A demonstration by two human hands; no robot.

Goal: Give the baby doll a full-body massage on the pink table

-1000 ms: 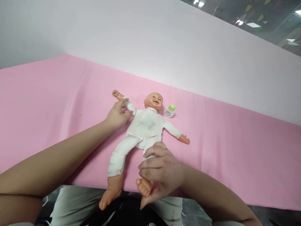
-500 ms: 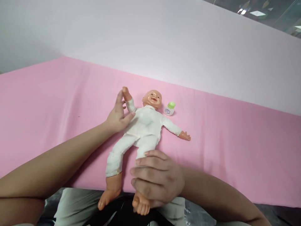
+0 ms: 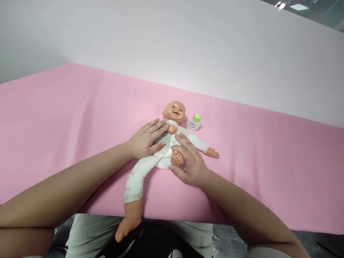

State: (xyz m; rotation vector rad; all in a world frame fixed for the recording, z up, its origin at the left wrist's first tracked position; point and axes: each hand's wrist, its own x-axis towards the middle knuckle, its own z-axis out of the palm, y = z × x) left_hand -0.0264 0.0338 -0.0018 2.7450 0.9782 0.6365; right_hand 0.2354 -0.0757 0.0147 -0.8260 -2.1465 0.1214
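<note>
One small green-capped bottle [image 3: 195, 122] by doll [image 3: 150, 161], label txt unreadable.

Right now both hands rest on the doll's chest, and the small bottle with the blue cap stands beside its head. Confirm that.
Not quite: the cap is green, not blue. The head view shows the left hand and right hand on the chest of the doll, with the small bottle standing beside its head on the pink cloth.

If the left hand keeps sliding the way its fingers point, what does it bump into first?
Most likely the doll's head. The left hand lies on the doll's chest, fingers aimed up-right at the neck; the little bottle sits farther right.
</note>
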